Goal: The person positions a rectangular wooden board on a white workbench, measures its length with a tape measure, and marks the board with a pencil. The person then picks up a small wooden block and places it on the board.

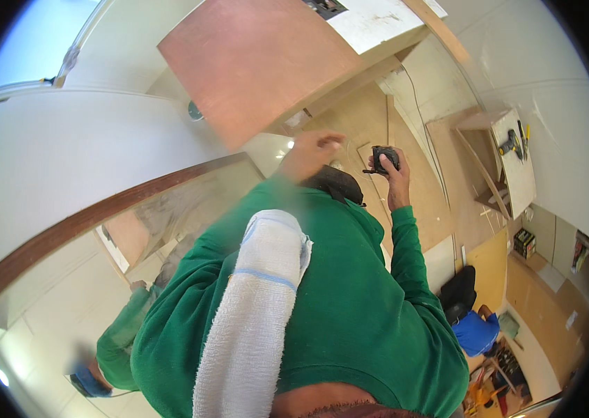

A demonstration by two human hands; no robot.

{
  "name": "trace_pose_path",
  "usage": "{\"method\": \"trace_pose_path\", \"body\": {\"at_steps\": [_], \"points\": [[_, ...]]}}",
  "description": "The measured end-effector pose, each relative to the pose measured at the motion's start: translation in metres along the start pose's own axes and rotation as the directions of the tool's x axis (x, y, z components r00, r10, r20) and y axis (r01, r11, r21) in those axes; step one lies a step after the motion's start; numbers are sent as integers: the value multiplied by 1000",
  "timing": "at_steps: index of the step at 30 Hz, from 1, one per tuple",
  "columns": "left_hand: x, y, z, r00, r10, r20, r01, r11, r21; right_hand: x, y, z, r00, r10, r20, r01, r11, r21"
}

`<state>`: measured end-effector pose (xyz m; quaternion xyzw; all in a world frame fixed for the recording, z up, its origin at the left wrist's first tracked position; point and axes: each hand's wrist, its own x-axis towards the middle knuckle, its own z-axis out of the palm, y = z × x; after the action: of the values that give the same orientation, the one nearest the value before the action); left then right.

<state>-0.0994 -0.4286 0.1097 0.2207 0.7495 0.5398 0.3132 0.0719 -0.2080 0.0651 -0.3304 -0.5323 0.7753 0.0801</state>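
One boxy black tool (386,151), held at two o'clock in our right hand (397,180)
Our right fingers wrap it closely; our left hand (305,155), just past twelve, has its fingers loosely curled, half open and empty. One reddish desk (259,63) lies near twelve, one drill (511,144) between two and three, one white towel (245,313) at seven.

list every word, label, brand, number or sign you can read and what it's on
None can be read.
Black tool in the right hand: no legible marking.
Dark box at far right: light patches, too small to read.
Drill: too small to read.
Towel: blue stripes, no lettering shows.
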Motion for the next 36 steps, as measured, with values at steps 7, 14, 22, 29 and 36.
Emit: {"method": "trace_pose_path", "body": {"at_steps": [7, 14, 22, 29, 36], "points": [[57, -67, -88, 919, -134, -372, 174, 982, 76, 22, 10, 5, 987, 57, -152, -48, 997, 58], [137, -66, -108, 925, 98, -368, -38, 985, 166, 58, -31, 14, 932, 84, -354, -90, 996, 0], [202, -5, -50, 1000, -6, 29, 10, 991, -130, 64, -29, -55, 803, 133, -581, 5, 973, 230], [246, 18, 17, 984, -77, 159, 63, 994, 92, 78, 4, -218, 563, 276, -779, 77, 921, 382], [258, -1, 110, 976, -219, -5, 213, 944, 253, 160, 24, -520, 424, 199, -884, 76, 964, 253]]}}
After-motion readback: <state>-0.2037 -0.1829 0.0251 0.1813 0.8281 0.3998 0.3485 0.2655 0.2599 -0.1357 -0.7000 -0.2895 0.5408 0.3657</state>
